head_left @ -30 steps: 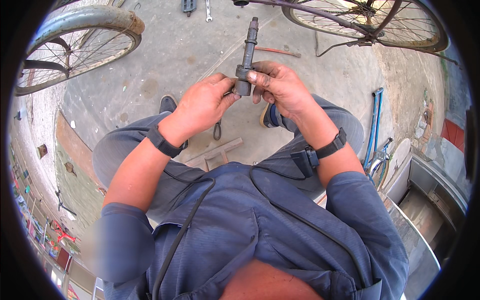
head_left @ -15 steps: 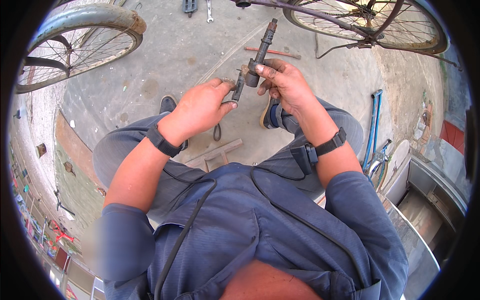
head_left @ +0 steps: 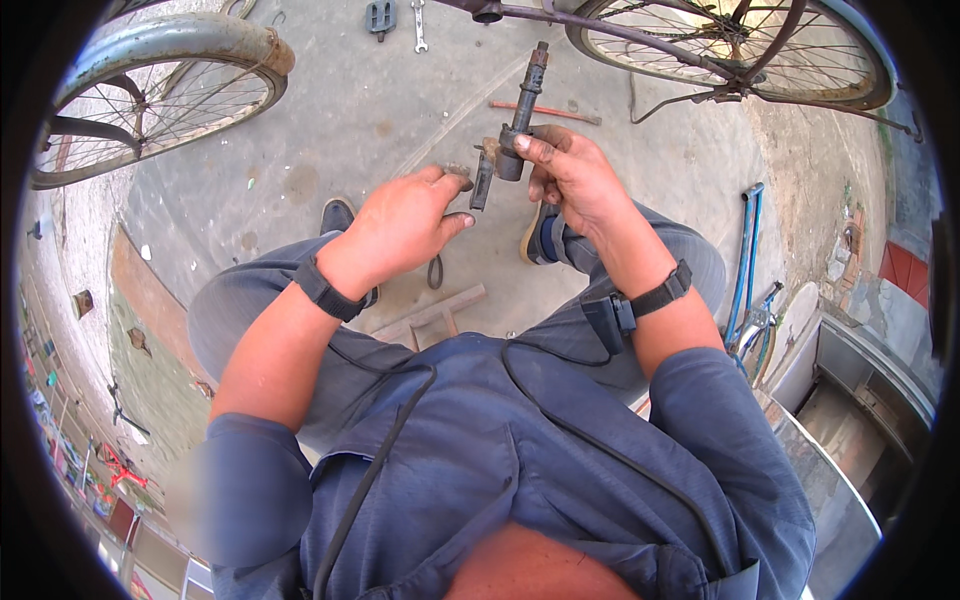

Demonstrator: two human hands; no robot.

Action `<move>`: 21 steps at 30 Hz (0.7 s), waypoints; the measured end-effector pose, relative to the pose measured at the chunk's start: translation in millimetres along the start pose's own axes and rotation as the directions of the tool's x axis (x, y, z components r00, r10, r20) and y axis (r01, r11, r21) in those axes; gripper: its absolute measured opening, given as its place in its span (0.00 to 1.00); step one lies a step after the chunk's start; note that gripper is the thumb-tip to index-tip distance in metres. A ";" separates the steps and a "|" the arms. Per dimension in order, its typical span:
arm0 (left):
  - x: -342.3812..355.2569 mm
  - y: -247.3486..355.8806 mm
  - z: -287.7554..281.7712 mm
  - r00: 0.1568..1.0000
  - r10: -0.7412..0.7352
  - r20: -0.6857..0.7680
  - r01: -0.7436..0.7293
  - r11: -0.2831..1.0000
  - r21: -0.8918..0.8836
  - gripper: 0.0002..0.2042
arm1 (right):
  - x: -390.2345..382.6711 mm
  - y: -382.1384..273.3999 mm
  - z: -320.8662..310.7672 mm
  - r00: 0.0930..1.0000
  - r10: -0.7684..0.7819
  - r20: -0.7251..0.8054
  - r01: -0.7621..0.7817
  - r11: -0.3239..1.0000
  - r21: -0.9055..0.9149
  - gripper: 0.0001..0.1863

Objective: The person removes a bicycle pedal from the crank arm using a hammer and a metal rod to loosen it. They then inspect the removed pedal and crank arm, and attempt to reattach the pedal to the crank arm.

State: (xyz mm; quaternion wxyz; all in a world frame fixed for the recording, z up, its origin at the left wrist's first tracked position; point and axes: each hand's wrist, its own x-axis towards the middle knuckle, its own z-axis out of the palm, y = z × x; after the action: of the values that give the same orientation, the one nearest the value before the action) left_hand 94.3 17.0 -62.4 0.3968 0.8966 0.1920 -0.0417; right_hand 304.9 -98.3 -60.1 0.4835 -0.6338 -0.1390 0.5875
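My right hand (head_left: pixel 570 170) grips a greasy dark metal spindle (head_left: pixel 526 105), thumb on its thick lower collar, thin stepped end tilted up and away. Just left of the collar is a short dark flat metal piece (head_left: pixel 482 183) with a rusty brown bit at its top. Whether it is joined to the spindle I cannot tell. My left hand (head_left: pixel 412 215) is beside this piece, thumb and fingers spread apart with a gap to it. The left fingertips are dirty and partly hidden.
On the concrete floor ahead lie a pedal (head_left: pixel 380 18), a wrench (head_left: pixel 420 30) and a red rod (head_left: pixel 545 111). Bicycle wheels stand at far left (head_left: pixel 150 110) and far right (head_left: pixel 735 50). A low wooden frame (head_left: pixel 430 310) sits between my legs; blue tubing (head_left: pixel 747 260) is at the right.
My left thumb and fingers have come away from the flat metal piece. The spindle in my right hand has shifted slightly right and nearer.
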 end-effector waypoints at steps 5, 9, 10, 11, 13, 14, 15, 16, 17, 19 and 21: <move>-0.3 -0.7 0.0 1.000 0.015 -0.009 -0.015 1.000 0.001 0.19 | 0.4 0.9 -0.2 1.000 0.000 -0.021 0.000 1.000 0.004 0.22; 0.0 0.1 -1.2 1.000 -0.006 0.017 0.006 1.000 0.001 0.19 | 0.1 1.3 1.4 1.000 0.003 -0.021 -0.003 1.000 0.006 0.22; 0.3 0.6 -1.6 1.000 -0.009 0.022 0.009 1.000 -0.001 0.19 | -0.1 1.0 1.7 1.000 0.005 -0.025 -0.005 1.000 0.001 0.22; 0.3 1.0 -1.9 1.000 -0.011 0.025 0.010 1.000 0.002 0.19 | -0.4 0.7 2.0 1.000 0.001 -0.019 -0.001 1.000 0.002 0.22; 0.3 1.9 -2.6 1.000 -0.009 0.024 0.009 1.000 -0.004 0.19 | -1.2 0.1 2.7 1.000 0.001 -0.020 -0.001 1.000 -0.007 0.21; 0.1 2.4 -2.8 1.000 -0.009 0.022 0.009 1.000 -0.004 0.19 | -1.8 -0.2 3.0 1.000 0.001 -0.018 -0.001 1.000 -0.004 0.21; -0.1 2.8 -3.1 1.000 -0.011 0.020 0.011 1.000 -0.007 0.19 | -2.1 -0.5 3.3 1.000 0.002 -0.020 -0.002 1.000 -0.006 0.21; -0.3 3.0 -3.3 1.000 -0.007 0.012 0.008 1.000 -0.013 0.19 | -2.3 -0.7 3.7 1.000 0.004 -0.023 -0.004 1.000 -0.009 0.21; -0.2 3.1 -3.5 1.000 -0.014 0.018 0.015 1.000 -0.008 0.19 | -2.5 -0.8 4.0 1.000 0.005 -0.025 -0.006 1.000 -0.008 0.21; 0.0 3.2 -3.8 1.000 -0.019 0.021 0.020 1.000 -0.009 0.19 | -2.6 -1.0 4.5 0.999 0.010 -0.032 -0.010 1.000 -0.009 0.20; 0.2 3.0 -4.0 0.999 -0.023 0.023 0.023 1.000 -0.004 0.19 | -2.5 -1.0 4.9 1.000 0.008 -0.028 -0.008 1.000 -0.010 0.20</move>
State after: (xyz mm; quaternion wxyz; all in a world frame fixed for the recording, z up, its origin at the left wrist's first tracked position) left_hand 95.3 18.1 -57.6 0.4004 0.8930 0.1979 -0.0563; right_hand 300.4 -97.4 -57.0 0.4797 -0.6451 -0.1326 0.5797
